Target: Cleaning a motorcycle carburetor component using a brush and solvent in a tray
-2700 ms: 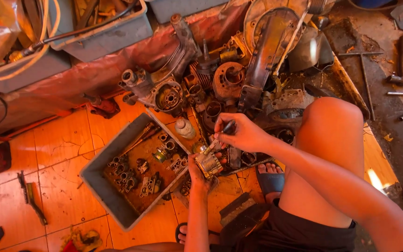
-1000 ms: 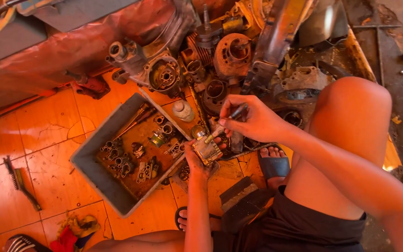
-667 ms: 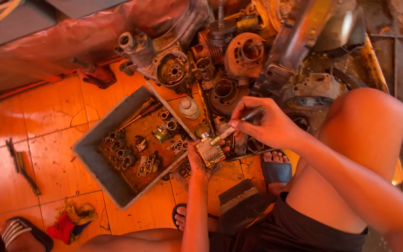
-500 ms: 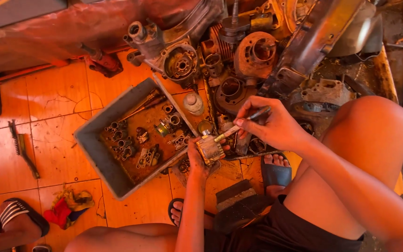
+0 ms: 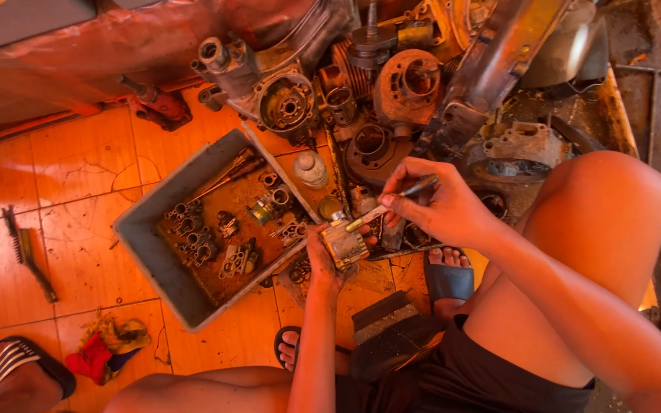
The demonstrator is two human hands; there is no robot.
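Here we hold a small boxy metal part (image 5: 343, 243), a carburettor body by the look of it, clamped in our left hand (image 5: 323, 256) just above the orange tiled floor (image 5: 86, 160), beside the near corner of the grey parts tray (image 5: 151, 252). Our right hand (image 5: 434, 203) is closed round a slim metal tool (image 5: 393, 203), its tip laid against the top of the part. Risks as we judge them: the tip could skid off the small fitting it works on and jab the left fingers, since they wrap close round the body; a loosened piece could drop and roll in among the engine casings (image 5: 392, 99) piled straight ahead, where it would be hard to find. Room is tight. The tray wall sits just left of the part, our raised right knee (image 5: 613, 206) crowds the right elbow, and our sandalled foot (image 5: 447, 275) lies directly below. The small white bottle (image 5: 311, 168) stands near the tray's far corner. Open tile lies left of the tray, towards the wire brush (image 5: 28, 252).
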